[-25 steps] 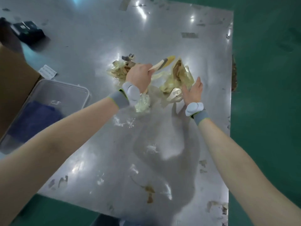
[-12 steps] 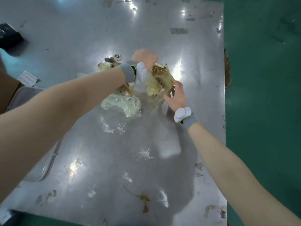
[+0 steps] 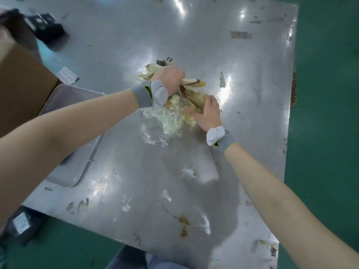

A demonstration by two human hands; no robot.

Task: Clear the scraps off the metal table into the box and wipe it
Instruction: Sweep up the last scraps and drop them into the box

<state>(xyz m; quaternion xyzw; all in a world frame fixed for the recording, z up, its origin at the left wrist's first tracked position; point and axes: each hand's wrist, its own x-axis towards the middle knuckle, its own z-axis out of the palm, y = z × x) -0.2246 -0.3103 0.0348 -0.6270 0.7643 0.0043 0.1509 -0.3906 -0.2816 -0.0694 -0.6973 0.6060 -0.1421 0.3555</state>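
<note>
The pile of crumpled yellowish clear plastic scraps lies near the middle of the scuffed, shiny metal table, directly between the two hands. The left hand sits on the far-left side of the pile with its fingers curled around a bundle of scraps, including a flat tan strip with a dark tip and a yellow end that sticks out to the right. The right hand lies against the near-right side with fingers fairly straight, pressing into the plastic; whether any fingertip pinches it cannot be determined. The hands are close together, separated only by the pile.

The brown cardboard box stands at the left edge, well apart from the pile. The pile's long axis runs roughly from far-left to near-right, so the transfer must travel leftward, and the left arm is the nearer one to the box.

The plastic is thin, wrinkled and glossy, and will likely compress easily and shed loose pieces when lifted. A small grey sliver lies separately just right of the pile. Brown stains and white smears mark the near part of the table, so wiping is not yet done. A grey plastic tray sits beside the box.
</note>
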